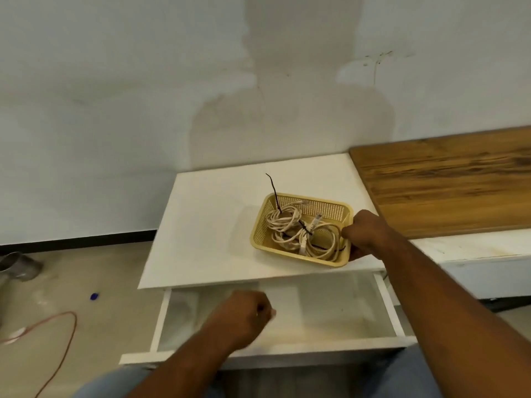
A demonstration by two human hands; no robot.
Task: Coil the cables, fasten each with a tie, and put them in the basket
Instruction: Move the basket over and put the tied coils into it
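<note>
Head view: yellow perforated basket (316, 207) sat on the white bench (212, 225), toward its right-front part. Inside were white cables (288, 222), coiled in at least two bundles. One bundle lay at the back-left, one at the front-right, and they overlapped in the middle. A black tie (305, 228) was cinched round the coils near the basket's centre. A second black tie tail (273, 191) stuck up out of the back-left bundle, past the rim. A white plug end showed near the back wall.

Right grip (365, 234) was clamped on the basket's right end, fingers curled over the rim. The basket's base looked to be on the bench.

Left grip (244, 317) was curled like a fist over the open drawer (330, 314) under the bench top. It was motion-blurred, so I couldn't tell whether it held anything. The drawer interior was white, with nothing distinct visible in it.

Around: a wooden board (448, 185) butted against the bench's right edge. On the floor at left were a red cord (66, 340), a small blue item (94, 296) and a metal object (17, 265). Nothing sat between the basket and the drawer.
</note>
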